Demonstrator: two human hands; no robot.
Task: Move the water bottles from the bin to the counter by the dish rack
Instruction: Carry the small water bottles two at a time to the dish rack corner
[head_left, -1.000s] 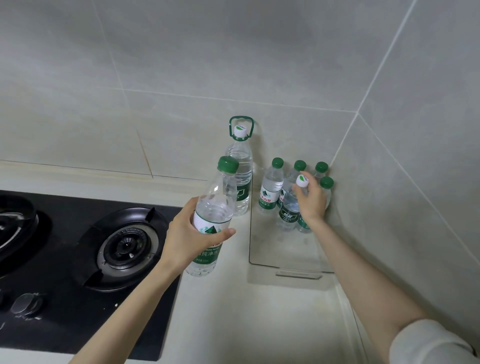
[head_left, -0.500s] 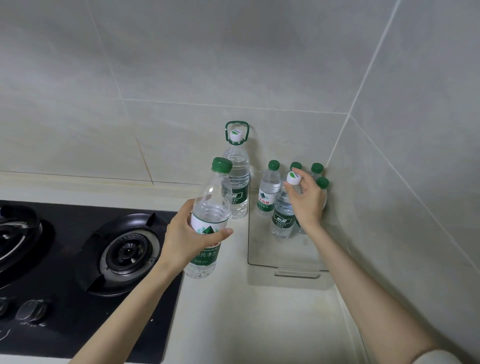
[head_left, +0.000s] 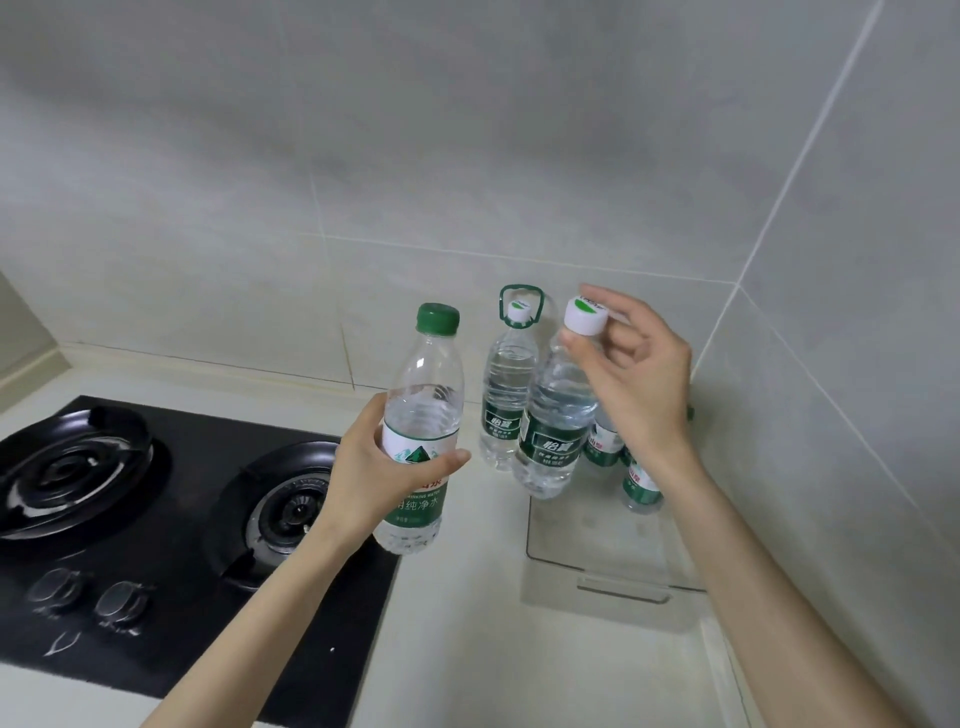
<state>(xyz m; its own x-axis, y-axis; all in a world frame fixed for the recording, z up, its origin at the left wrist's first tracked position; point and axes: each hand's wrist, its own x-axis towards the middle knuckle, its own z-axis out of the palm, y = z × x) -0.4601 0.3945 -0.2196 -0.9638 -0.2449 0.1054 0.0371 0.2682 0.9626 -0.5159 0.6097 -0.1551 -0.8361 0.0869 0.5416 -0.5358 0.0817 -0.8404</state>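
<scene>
My left hand (head_left: 382, 467) grips a green-capped water bottle (head_left: 423, 415) by its label, upright above the counter beside the stove. My right hand (head_left: 636, 374) pinches the white cap of a second bottle (head_left: 553, 421) and holds it lifted above the clear bin (head_left: 613, 571). Small green-labelled bottles (head_left: 641, 480) still stand in the bin, partly hidden behind my right wrist. A taller bottle with a green carry loop (head_left: 506, 395) stands on the counter left of the bin, against the wall.
A black gas stove (head_left: 171, 509) with two burners and knobs fills the left. The pale counter (head_left: 467, 649) runs between stove and bin. Tiled walls meet in a corner behind the bin. No dish rack is in view.
My right hand has lifted the white-capped bottle up and out of the group in the bin, toward the left. The view has shifted right to left, showing more of the stove.
</scene>
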